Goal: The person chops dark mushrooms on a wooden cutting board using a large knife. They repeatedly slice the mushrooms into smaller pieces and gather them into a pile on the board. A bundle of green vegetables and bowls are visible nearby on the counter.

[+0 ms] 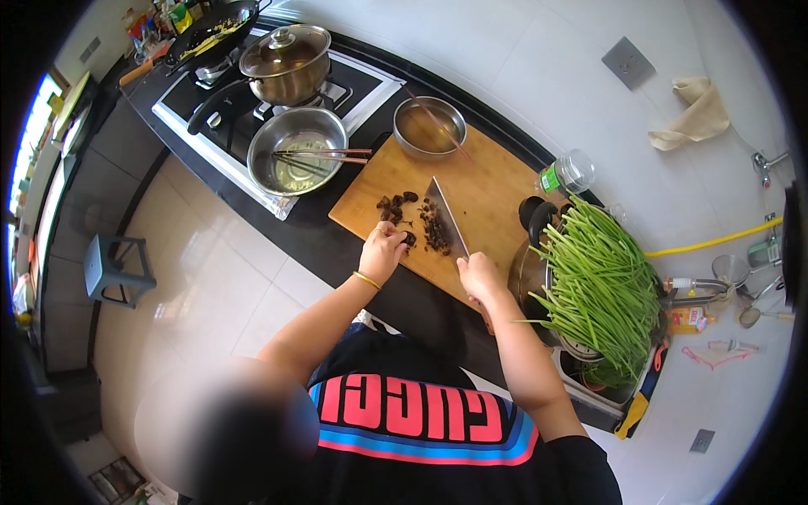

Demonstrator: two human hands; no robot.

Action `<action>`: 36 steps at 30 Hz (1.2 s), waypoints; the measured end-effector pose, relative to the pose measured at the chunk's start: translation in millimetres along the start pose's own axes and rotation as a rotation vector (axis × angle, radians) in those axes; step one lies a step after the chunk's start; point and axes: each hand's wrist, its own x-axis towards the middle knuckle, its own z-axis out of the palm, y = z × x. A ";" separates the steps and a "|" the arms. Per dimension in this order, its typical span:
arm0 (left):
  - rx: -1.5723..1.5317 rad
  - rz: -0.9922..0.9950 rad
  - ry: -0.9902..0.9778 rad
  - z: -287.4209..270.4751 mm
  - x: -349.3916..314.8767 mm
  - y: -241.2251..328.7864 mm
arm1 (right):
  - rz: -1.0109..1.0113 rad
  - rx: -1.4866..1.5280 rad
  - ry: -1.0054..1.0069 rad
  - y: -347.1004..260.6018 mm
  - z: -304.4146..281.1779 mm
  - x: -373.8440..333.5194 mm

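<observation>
My left hand [383,250] is on the near left part of the wooden cutting board [498,189], its fingertips pinched on a dark brown mushroom piece [410,239]. My right hand [481,276] is closed round the handle of a kitchen knife [448,217]. The wide blade points away from me, its edge beside a row of finely chopped dark bits [433,229]. Larger dark mushroom pieces [392,207] lie just beyond my left fingers. Most of the knife's handle is hidden by my right hand.
A metal bowl [406,148] of brownish liquid with chopsticks stands at the board's far edge. Left are a steel pan [257,160] with chopsticks, a lidded pot [290,82] and a black wok [244,32] on the stove. A heap of green stalks [598,286] stands right, near a plastic jar [576,171].
</observation>
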 end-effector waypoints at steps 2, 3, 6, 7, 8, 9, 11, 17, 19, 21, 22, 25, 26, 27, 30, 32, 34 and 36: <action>0.002 0.002 0.007 -1.5 0.9 -0.5 | 0.049 0.040 -0.070 2.4 -10.0 0.6; -0.002 -0.009 0.005 -1.5 0.3 -2.2 | 0.007 0.020 0.004 9.4 -7.9 0.4; -0.016 -0.049 -0.019 -1.2 4.2 -0.2 | -0.049 0.037 0.158 35.6 4.7 1.9; -0.019 -0.067 -0.032 -2.0 4.5 1.6 | -0.055 0.012 0.176 38.9 7.7 1.1; -0.024 -0.090 -0.052 -3.4 5.6 3.3 | -0.062 -0.013 0.194 41.4 10.2 0.2; -0.030 -0.112 -0.071 -5.3 7.6 5.2 | -0.068 -0.038 0.212 44.1 13.4 0.0; -0.065 -0.125 -0.086 -5.2 10.2 5.6 | -0.101 -0.088 0.211 43.3 19.5 -2.0; -0.060 0.029 -0.082 -7.2 16.1 1.0 | -0.144 -0.053 0.190 35.0 13.9 -19.1; -0.017 0.072 -0.119 -7.2 15.3 -3.7 | -0.107 -0.006 0.129 15.2 6.9 -35.5; -0.007 0.071 -0.118 -1.1 12.8 1.6 | -0.172 -0.039 0.116 21.0 23.0 -36.8; 0.007 0.094 -0.119 2.9 11.7 3.9 | -0.168 -0.070 0.090 22.6 28.8 -36.7; 0.007 0.066 -0.070 9.7 7.6 8.5 | -0.160 -0.004 0.059 21.5 34.0 -40.2; 0.005 0.067 -0.071 9.8 7.4 7.6 | -0.172 -0.016 0.063 23.1 35.1 -38.9; 0.004 0.067 -0.071 9.5 6.9 5.9 | -0.184 -0.028 0.066 25.7 37.0 -36.4; -0.018 0.069 -0.054 9.6 4.0 4.6 | -0.194 -0.055 0.047 25.4 36.4 -35.9; -0.035 0.071 -0.032 8.8 3.6 4.4 | -0.189 -0.074 0.048 22.9 37.4 -35.5; -0.055 0.071 -0.011 8.1 3.5 5.9 | -0.176 -0.100 0.072 20.7 43.1 -34.3; -0.062 0.050 -0.017 5.6 4.9 7.7 | -0.170 -0.033 0.103 18.8 47.0 -30.9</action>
